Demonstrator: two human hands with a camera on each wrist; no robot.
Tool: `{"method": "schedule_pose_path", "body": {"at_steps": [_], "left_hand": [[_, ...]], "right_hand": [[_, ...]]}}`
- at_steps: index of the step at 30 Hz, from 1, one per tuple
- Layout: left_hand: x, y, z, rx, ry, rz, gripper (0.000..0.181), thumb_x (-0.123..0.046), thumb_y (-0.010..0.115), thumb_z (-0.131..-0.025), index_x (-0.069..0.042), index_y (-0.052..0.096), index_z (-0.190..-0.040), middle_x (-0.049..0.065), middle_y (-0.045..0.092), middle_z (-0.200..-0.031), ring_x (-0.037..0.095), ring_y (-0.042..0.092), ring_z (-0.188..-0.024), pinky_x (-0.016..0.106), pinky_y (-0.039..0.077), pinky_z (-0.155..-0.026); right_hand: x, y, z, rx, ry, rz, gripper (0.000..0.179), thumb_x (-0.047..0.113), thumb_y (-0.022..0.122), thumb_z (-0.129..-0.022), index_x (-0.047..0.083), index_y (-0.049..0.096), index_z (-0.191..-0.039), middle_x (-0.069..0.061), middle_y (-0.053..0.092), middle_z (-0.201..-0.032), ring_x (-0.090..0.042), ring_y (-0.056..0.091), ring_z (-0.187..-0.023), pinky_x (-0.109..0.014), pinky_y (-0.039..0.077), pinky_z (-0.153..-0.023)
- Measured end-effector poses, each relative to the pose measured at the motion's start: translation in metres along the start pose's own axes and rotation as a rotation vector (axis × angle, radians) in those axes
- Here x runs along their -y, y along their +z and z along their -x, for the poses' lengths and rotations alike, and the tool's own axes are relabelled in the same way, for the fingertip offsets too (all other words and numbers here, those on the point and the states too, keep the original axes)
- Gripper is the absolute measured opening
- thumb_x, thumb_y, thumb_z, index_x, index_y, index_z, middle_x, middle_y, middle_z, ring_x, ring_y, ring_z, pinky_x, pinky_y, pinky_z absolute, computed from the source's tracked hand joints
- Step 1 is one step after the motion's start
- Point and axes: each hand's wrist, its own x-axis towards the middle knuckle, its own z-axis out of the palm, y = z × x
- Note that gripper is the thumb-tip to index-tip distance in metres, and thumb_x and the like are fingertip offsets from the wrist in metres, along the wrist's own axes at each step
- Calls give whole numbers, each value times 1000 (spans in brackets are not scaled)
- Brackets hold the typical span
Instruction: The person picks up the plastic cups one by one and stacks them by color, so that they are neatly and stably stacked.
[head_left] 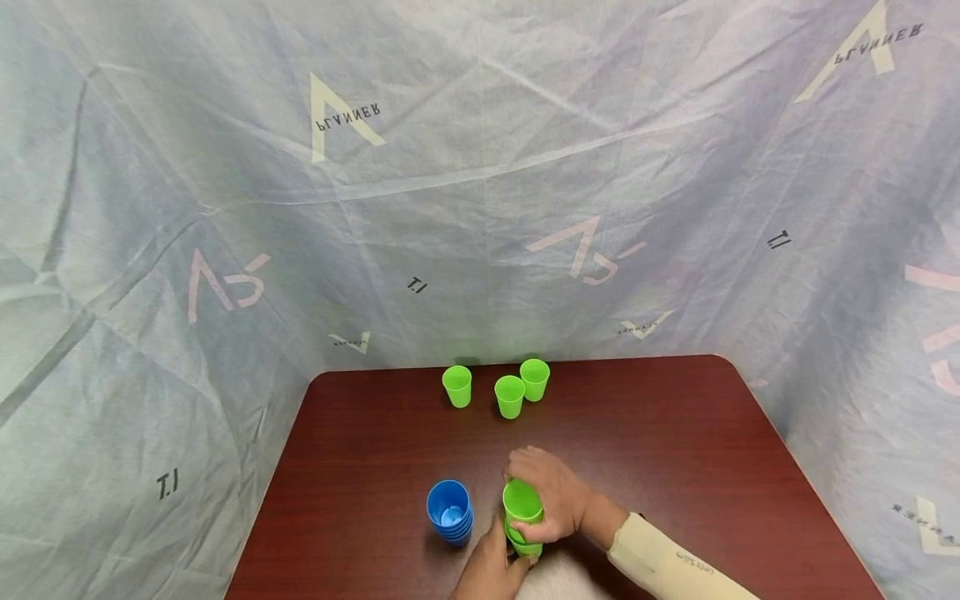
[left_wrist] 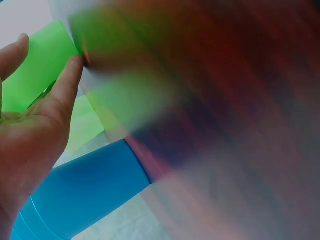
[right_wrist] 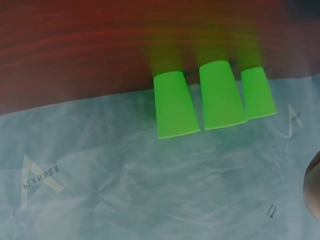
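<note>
My right hand [head_left: 555, 496] grips a green cup [head_left: 522, 502] near the front of the table, with its thumb on the near side and its fingers over the far side. Directly below that cup is another green cup [head_left: 527, 548], partly inside or under it; how deep cannot be seen. My left hand [head_left: 491, 567] holds the lower green cup [left_wrist: 42, 65] between thumb and fingers. Just left of both hands stands a stack of blue cups [head_left: 450, 512], open side up. Only a bit of the right hand [right_wrist: 312, 187] shows in the right wrist view.
Toward the table's back edge stand three upright green cups: one on the left [head_left: 457, 387], one in the middle [head_left: 510, 397] and one on the right [head_left: 535, 380]. A printed grey cloth [head_left: 480, 208] hangs around the brown table [head_left: 360, 450].
</note>
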Motion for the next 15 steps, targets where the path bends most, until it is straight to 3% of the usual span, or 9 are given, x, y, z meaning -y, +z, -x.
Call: {"method": "schedule_pose_path", "body": {"at_steps": [7,10,15], "left_hand": [[0,-3,1,21,-25,13,72,-28,78,-97,-9,37,-154,5,67,-137,14,65,-123,34,58,-98],[0,-3,1,14,-27,-27,72,-27,78,-97,-9,38,-153,6,67,-139,15,65,-124,35,57,-100],[0,0,1,-19,24,-132,69,-27,76,-98,-7,40,-153,9,67,-139,15,66,-123,38,58,-101]], "right_hand": [[9,6,10,0,3,-11,51,49,76,-71,16,62,-107,7,54,-96,-7,49,-87,-21,41,-80],[13,8,17,26,20,14,50,53,74,-79,15,62,-109,7,53,-99,-6,47,-89,-20,40,-81],[20,13,28,63,39,79,55,63,69,-86,13,63,-111,6,53,-102,-6,47,-90,-21,40,-80]]}}
